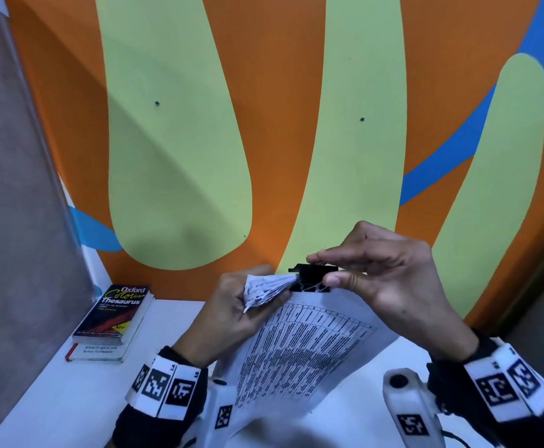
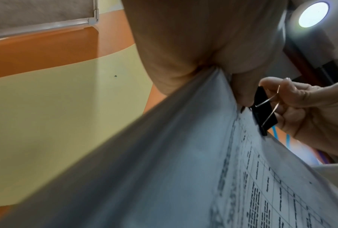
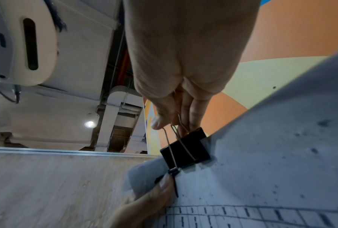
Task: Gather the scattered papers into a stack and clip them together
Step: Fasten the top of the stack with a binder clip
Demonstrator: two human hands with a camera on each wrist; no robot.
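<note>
Big painted wall (image 1: pixel 180 156) fills the background, orange with pale green shapes, and below it the white desk (image 1: pixel 70 396), with two books (image 1: pixel 115 318) stacked at the far left corner, an Oxford thesaurus on top. Centre stage, the stack of papers (image 1: pixel 296 354) is up off the desk, held in the air between both hands, printed table facing the person, its long axis running from near the chest up and away toward the wall, the top edge tilted up. Left hand (image 1: pixel 231 315) has its grip closed round the top left corner, thumb and fingers pinching the sheets so the edges fan out there; that looks like it keeps the pile squared and steady. Right hand (image 1: pixel 390 282) pinches the wire handles of the black binder clip (image 1: pixel 312 279), thumb below, fingers above, squeezing them together. The clip sits on the top edge just beside the left thumb, mouth pointing down the page, handles pointing up and away. From the right wrist view its black body already straddles the paper edge, so the clipping looks nearly done.
</note>
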